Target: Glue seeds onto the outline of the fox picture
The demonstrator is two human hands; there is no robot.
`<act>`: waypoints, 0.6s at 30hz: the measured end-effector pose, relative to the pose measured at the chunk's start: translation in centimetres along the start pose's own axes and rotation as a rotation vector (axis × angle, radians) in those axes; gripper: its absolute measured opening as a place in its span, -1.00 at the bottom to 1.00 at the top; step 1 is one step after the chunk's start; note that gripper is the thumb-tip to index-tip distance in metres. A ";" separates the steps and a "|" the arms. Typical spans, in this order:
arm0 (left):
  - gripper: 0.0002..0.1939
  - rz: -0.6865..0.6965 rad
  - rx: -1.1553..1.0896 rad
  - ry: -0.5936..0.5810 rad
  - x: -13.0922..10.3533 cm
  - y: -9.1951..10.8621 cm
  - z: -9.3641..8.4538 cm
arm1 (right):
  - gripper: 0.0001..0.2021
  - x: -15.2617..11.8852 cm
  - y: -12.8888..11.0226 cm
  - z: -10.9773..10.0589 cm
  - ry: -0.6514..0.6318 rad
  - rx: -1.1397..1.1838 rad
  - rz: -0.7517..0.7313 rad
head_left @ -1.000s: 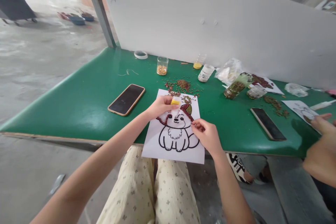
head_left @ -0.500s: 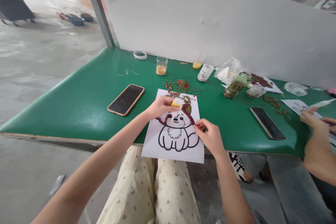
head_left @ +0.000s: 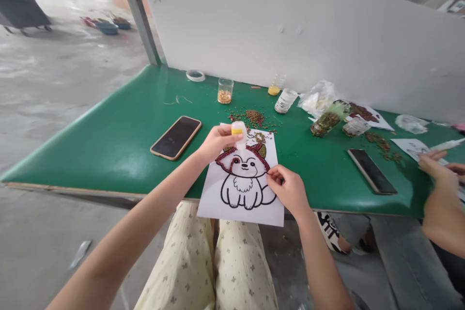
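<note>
A printed animal drawing (head_left: 241, 191) lies on the green table and reaches past its front edge; the ears and sides of the head are covered with red and green grains. My left hand (head_left: 220, 141) is closed on a small white glue bottle with a yellow band (head_left: 238, 131), its tip pointing down over the top of the head. At the right side of the head, my right hand (head_left: 285, 181) has its thumb and forefinger pinched at the paper; whether anything is between them is too small to tell. Loose grains (head_left: 254, 116) lie at and beyond the sheet's top edge.
A phone (head_left: 176, 137) lies to the left, another phone (head_left: 371, 171) to the right. Behind stand a cup of yellow grains (head_left: 225, 91), a white cup (head_left: 286, 100) and a tilted green jar (head_left: 330, 117). Another person's hand (head_left: 436, 164) is at the far right.
My left hand has moved up and slightly left, and the glue bottle has turned upright with its tip down, uncovering more of the head. My right hand stays about where it was.
</note>
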State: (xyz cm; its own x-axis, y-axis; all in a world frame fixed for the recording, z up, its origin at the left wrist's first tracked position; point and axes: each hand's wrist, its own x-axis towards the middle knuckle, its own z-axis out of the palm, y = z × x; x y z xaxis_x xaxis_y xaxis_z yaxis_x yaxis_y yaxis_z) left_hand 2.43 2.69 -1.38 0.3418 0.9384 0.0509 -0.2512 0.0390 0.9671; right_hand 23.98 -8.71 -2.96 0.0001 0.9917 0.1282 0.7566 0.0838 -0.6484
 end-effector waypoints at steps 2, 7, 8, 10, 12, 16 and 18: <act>-0.65 0.013 0.002 0.107 0.3 0.3 -0.7 | -0.94 0.0 -0.3 0.2 -0.010 -0.047 -0.068; -0.45 -0.026 0.217 0.459 0.9 1.1 -3.7 | -0.92 0.7 -1.2 1.0 -0.053 -0.191 -0.293; -0.43 -0.048 0.327 0.499 1.0 1.2 -4.3 | -0.91 1.1 -1.4 1.1 -0.064 -0.227 -0.329; -0.45 -0.062 0.621 0.536 0.9 1.2 -4.9 | -0.89 2.0 -1.9 1.3 -0.098 -0.295 -0.395; -0.52 -0.070 0.894 0.508 0.8 1.0 -5.0 | -0.87 3.1 -2.3 1.4 -0.154 -0.356 -0.455; -0.63 -0.070 1.166 0.454 0.6 0.5 -4.1 | -0.88 4.7 -3.0 1.4 -0.270 -0.424 -0.527; -0.65 -0.073 1.238 0.440 0.5 0.4 -3.7 | -0.88 5.1 -3.4 1.3 -0.312 -0.433 -0.537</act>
State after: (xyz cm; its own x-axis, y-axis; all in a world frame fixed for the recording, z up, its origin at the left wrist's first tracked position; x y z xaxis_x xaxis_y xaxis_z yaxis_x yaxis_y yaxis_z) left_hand -0.84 4.42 -1.84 -0.0620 0.9893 0.1318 0.8264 -0.0232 0.5626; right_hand 20.57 -3.76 -1.14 -0.5774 0.8122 0.0834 0.7896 0.5815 -0.1961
